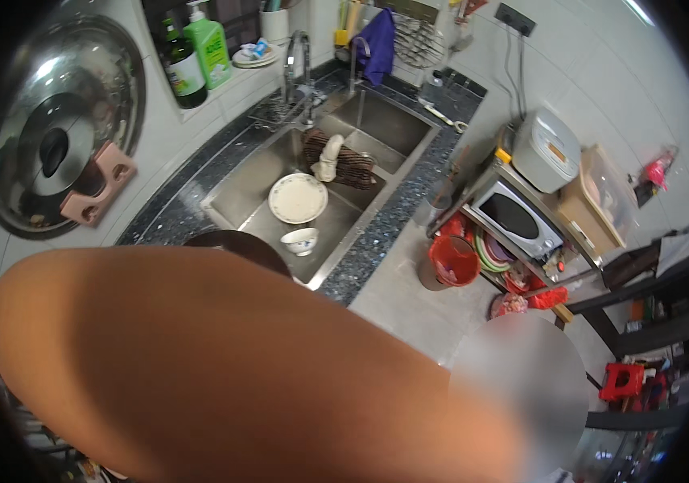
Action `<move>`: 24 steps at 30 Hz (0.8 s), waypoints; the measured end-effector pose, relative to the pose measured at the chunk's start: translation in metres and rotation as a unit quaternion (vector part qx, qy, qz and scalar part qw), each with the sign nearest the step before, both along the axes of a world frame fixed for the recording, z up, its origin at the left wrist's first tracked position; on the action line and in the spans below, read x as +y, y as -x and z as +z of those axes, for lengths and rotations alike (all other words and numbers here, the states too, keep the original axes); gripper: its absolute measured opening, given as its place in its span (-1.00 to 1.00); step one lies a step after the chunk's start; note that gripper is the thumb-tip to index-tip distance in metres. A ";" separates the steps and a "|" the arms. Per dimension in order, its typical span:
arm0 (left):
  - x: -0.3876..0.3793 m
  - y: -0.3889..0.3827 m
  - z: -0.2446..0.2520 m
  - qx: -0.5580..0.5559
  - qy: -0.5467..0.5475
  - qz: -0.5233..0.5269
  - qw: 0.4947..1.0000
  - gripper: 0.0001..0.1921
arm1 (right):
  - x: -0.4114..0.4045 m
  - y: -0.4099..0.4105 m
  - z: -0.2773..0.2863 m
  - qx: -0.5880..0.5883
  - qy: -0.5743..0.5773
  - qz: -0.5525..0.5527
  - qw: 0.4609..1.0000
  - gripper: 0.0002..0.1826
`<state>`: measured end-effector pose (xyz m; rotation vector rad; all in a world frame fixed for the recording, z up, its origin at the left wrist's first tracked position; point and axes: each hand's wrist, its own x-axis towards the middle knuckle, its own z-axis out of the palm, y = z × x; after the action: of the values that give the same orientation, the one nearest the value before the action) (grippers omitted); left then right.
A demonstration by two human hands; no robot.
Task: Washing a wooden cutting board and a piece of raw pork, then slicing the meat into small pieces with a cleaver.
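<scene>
Neither of my hands is in view. A bare arm [248, 356], blurred and very close to the camera, crosses the lower half of the picture. Before me is a double-basin stainless steel sink [242, 181]. A white plate with a patterned rim [298, 199] lies in its nearer basin. Next to the plate rests a small white bowl with blue decoration [301, 241], tilted. A dark striped cloth [344, 162] lies over the divider, with a pale crumpled item [329, 158] on it. The arm partly hides a dark round object [239, 244] at the sink's near end.
A chrome faucet [298, 72] stands behind the sink. Green pump bottle [208, 48] and dark bottle [184, 69] occupy the ledge. A large pot lid [24, 145] hangs on the left wall. To the right are a red-lined bucket [450, 262] and a microwave [516, 211] on a rack.
</scene>
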<state>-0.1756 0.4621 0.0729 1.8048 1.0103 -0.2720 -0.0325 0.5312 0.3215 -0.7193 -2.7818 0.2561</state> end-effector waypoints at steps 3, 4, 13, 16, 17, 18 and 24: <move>-0.005 0.016 0.015 0.031 -0.007 -0.144 0.989 -0.66 | -0.011 0.004 0.020 0.011 -0.031 0.032 0.999 -0.67; -0.011 0.020 0.018 0.025 -0.008 -0.156 0.987 -0.63 | -0.007 0.007 0.027 0.018 -0.041 0.044 0.998 -0.67; -0.072 0.009 -0.028 -0.314 -0.050 0.597 0.737 -0.68 | -0.009 -0.180 -0.108 0.036 0.194 -0.213 0.957 -0.70; -0.067 0.019 -0.021 -0.295 -0.054 0.568 0.766 -0.65 | -0.036 -0.231 -0.153 0.074 0.292 -0.380 0.875 -0.66; -0.067 0.022 -0.016 -0.304 -0.032 0.556 0.773 -0.63 | -0.045 -0.248 -0.172 0.107 0.320 -0.415 0.845 -0.64; -0.064 0.024 -0.007 -0.317 -0.032 0.547 0.774 -0.67 | -0.052 -0.255 -0.179 0.137 0.379 -0.446 0.799 -0.61; -0.053 0.020 0.025 -0.410 0.024 0.627 0.663 -0.75 | -0.060 -0.267 -0.241 0.214 0.471 -0.453 0.726 -0.49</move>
<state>-0.1952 0.4088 0.0980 0.6211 1.2472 1.2487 0.2347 0.4712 0.0803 -1.8078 -1.4193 1.4084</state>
